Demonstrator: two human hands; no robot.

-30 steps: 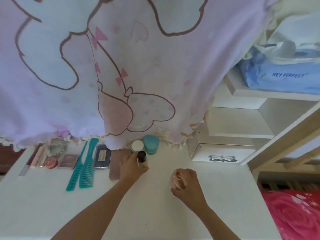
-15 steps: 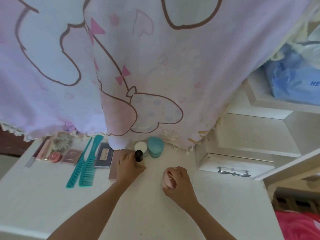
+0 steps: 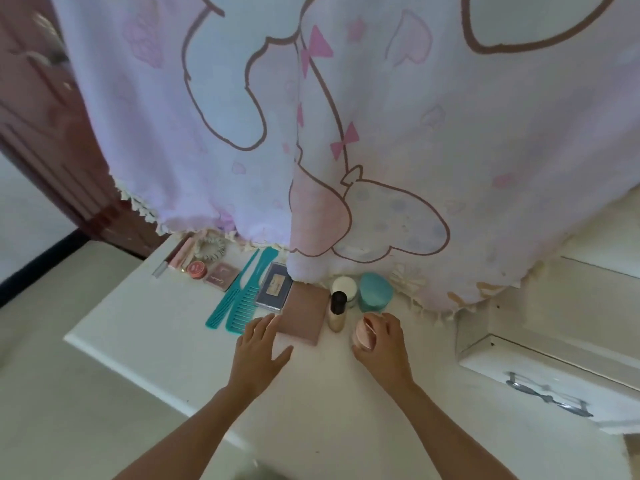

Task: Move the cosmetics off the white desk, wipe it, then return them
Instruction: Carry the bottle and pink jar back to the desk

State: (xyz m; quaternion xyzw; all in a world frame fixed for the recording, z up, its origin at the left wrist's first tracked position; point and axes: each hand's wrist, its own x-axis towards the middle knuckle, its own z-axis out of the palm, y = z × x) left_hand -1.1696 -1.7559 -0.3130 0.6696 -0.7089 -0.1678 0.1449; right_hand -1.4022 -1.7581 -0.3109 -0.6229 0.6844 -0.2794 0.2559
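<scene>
On the white desk [image 3: 166, 327] a row of cosmetics lies under the curtain's hem. My right hand [image 3: 384, 344] grips a small pink jar [image 3: 364, 334], set down beside a black-capped bottle [image 3: 337, 311] that stands upright. Behind them are a white-lidded jar [image 3: 344, 285] and a teal case [image 3: 375, 294]. My left hand [image 3: 259, 348] hovers with straight fingers, holding nothing, its fingertips at the near-left corner of a pink flat palette [image 3: 304, 320]. Further left lie a dark compact [image 3: 274, 287], two teal combs [image 3: 239, 299], a brown compact [image 3: 220, 277], a red tin [image 3: 196, 269] and pink tubes [image 3: 181, 256].
A lilac cartoon-print curtain [image 3: 346, 133] hangs low over the back of the desk, its fringe touching items. A white box with a metal bow [image 3: 540, 379] sits at the right. A dark door [image 3: 41, 116] stands at the left, the floor [image 3: 52, 375] below it.
My left hand let go of the black-capped bottle, which now stands alone, and drew back left. My right hand moved the pink jar up next to the bottle. The view swung left.
</scene>
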